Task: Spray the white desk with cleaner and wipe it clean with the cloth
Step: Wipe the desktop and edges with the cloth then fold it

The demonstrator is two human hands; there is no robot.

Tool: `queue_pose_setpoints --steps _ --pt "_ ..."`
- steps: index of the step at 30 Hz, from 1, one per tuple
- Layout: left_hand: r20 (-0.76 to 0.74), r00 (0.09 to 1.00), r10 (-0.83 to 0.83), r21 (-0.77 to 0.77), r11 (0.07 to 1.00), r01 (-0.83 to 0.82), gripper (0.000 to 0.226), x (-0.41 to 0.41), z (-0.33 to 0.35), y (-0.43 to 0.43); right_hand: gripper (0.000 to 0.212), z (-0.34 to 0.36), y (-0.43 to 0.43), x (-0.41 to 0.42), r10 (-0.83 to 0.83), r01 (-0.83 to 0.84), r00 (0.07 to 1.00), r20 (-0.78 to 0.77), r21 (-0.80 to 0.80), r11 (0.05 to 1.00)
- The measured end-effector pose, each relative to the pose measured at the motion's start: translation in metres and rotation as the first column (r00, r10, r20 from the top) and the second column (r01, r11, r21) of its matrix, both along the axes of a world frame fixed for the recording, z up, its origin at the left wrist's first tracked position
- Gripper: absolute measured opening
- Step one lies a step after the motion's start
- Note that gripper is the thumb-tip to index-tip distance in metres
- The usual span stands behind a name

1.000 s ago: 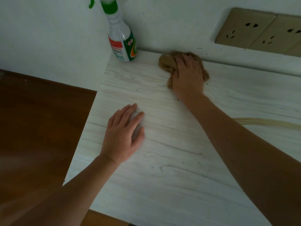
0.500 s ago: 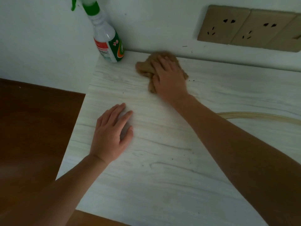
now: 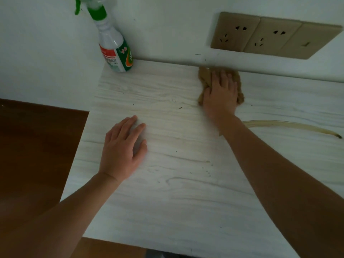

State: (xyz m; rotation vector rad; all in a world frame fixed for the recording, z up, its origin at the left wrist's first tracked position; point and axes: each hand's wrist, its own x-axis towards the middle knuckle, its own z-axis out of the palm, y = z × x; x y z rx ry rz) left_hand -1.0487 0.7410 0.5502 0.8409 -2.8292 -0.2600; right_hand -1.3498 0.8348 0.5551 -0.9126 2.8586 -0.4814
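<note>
The white wood-grain desk (image 3: pixel 176 192) fills the middle of the view. My right hand (image 3: pixel 220 92) presses flat on a crumpled brown cloth (image 3: pixel 203 76) at the desk's back edge, against the wall. Only the cloth's edges show around my fingers. My left hand (image 3: pixel 122 149) rests flat on the desk near its left edge, fingers straight, holding nothing. A spray bottle (image 3: pixel 116 51) with a green trigger and a red, green and white label stands upright at the back left corner, apart from both hands.
A curved brownish streak (image 3: pixel 290 125) marks the desk to the right of my right forearm, and small dark specks dot the surface. Gold wall sockets (image 3: pixel 270 35) sit above the desk at the right. Dark wooden floor (image 3: pixel 37 146) lies left of the desk.
My right hand has slid the cloth along the back edge, first toward the bottle, then back to the right. My left hand stays flat in place.
</note>
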Motion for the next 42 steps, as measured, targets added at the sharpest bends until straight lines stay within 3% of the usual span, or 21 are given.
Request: queue_pose_setpoints --steps 5,9,12,15,20,26,31,34,37,42 --pt "0.021 1.0 -0.001 0.001 1.0 0.001 0.05 0.0 0.0 0.001 0.057 0.001 -0.061 0.074 0.226 -0.225 0.974 0.027 -0.04 0.974" --pt "0.031 0.999 0.011 -0.001 1.0 -0.011 0.053 -0.001 0.0 0.0 0.051 -0.004 -0.07 0.126 0.504 -0.502 0.863 0.004 -0.087 0.86" --pt "0.027 1.0 0.001 -0.013 1.0 -0.001 0.052 -0.001 -0.001 0.0 0.053 -0.007 -0.036 0.12 0.601 -0.598 0.799 0.011 -0.095 0.796" --pt "0.025 1.0 -0.003 -0.003 1.0 0.003 0.051 0.0 0.0 0.001 0.056 -0.003 0.018 0.096 0.59 -0.588 0.807 0.023 -0.064 0.806" --pt "0.037 0.999 0.003 0.009 1.0 -0.004 0.051 0.0 0.001 0.001 0.058 0.002 0.089 0.042 0.383 -0.384 0.923 0.042 0.014 0.923" --pt "0.026 1.0 -0.003 -0.005 1.0 0.003 0.05 0.001 -0.002 -0.001 0.06 0.002 0.005 0.041 0.089 -0.089 0.995 0.042 -0.002 0.996" --pt "0.014 1.0 -0.008 -0.01 1.0 0.008 0.049 0.001 -0.003 0.0 0.062 0.001 -0.038 0.097 0.261 -0.261 0.964 0.044 -0.022 0.965" --pt "-0.007 1.0 -0.004 -0.013 1.0 0.004 0.05 0.0 -0.001 0.001 0.057 0.0 0.008 0.132 0.427 -0.426 0.904 0.013 -0.052 0.903" --pt "-0.019 1.0 0.011 0.004 1.0 -0.011 0.048 -0.001 0.0 0.002 0.054 0.001 0.076 0.143 0.543 -0.544 0.839 0.032 0.014 0.839" --pt "-0.004 1.0 -0.005 0.007 1.0 0.005 0.049 -0.001 0.0 0.0 0.058 0.008 0.136 0.073 0.448 -0.451 0.892 0.05 0.108 0.886"
